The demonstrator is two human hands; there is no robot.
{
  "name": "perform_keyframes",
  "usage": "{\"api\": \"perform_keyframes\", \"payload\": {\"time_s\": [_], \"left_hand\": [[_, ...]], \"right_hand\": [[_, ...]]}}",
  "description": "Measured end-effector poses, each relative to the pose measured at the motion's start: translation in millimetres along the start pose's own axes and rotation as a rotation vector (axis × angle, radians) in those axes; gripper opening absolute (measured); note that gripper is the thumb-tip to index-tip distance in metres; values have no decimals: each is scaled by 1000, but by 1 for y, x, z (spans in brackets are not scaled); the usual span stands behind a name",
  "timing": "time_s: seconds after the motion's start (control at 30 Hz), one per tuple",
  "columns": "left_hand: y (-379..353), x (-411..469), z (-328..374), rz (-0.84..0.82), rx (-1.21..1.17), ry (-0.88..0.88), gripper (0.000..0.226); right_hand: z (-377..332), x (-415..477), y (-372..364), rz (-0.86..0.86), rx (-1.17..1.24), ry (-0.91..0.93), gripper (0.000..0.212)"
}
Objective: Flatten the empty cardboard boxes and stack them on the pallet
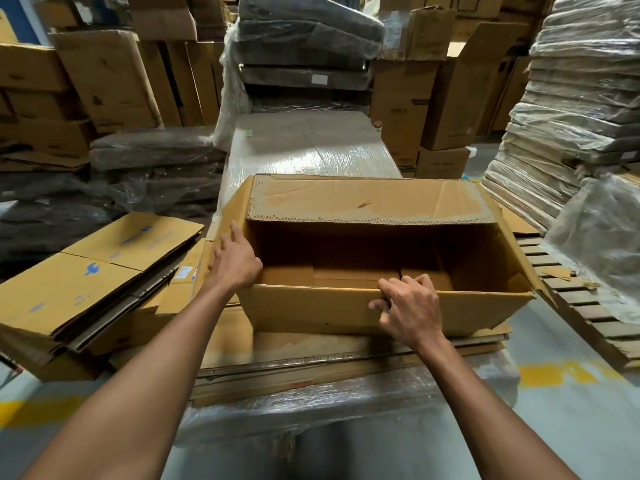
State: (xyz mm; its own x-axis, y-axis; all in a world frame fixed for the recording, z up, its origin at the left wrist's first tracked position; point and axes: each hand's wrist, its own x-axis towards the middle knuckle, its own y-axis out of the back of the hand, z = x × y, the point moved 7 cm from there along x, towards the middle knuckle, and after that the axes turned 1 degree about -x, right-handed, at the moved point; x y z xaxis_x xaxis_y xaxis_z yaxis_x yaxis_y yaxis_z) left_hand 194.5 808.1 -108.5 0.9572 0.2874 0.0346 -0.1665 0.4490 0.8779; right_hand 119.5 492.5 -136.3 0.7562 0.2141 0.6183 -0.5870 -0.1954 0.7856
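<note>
Floor (571, 427): grey, nearer than the right hand (410, 308); yellow marking (554, 374) to that hand's right.
Clear-wrapped slab (311, 150): well beyond both hands, film glossy.
Dark wrapped stack (156, 168): beyond and left of the left hand (237, 261).
Wrapped sheet stack (581, 98): far right, beyond the right hand.

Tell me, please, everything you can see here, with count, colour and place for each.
open box: one, brown, centre, on flat cardboard
flat cardboard sheets: several, brown, under the open box
flattened boxes: one pile, tan with blue print, left of the open box
film-wrapped stack: one, shiny pale, behind the open box
pallet: one, brown slats, right
wrapped bundles: tall stack, pale, far right
dark wrapped bundles: several, grey, top centre
standing cartons: many, brown, background
floor marks: two, yellow, near floor
left hand: one, fingers straight, at the box's left wall
right hand: one, gripping the box's near rim
</note>
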Motion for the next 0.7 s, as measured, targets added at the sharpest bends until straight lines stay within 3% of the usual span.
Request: {"api": "perform_keyframes", "payload": {"time_s": [0.1,0.23,0.43,0.53,0.63,0.7], "left_hand": [[0,-2,-3,88,-137,12,64],[-1,-1,-8,106,-126,11,59],[-5,-7,-6,93,-112,-13,63],[-14,-17,-13,58,-126,38,74],[-24,-29,-21,79,-80,55,84],[-23,-32,-23,99,-81,57,85]], "right_hand": [[-3,1,0,18,6,13,22],[-3,4,-4,-4,-7,17,24],[4,12,-4,-167,85,-76,73],[15,21,3,-225,230,-234,68],[20,32,-2,-466,155,-333,48],[16,42,-11,-584,244,-372,41]]}}
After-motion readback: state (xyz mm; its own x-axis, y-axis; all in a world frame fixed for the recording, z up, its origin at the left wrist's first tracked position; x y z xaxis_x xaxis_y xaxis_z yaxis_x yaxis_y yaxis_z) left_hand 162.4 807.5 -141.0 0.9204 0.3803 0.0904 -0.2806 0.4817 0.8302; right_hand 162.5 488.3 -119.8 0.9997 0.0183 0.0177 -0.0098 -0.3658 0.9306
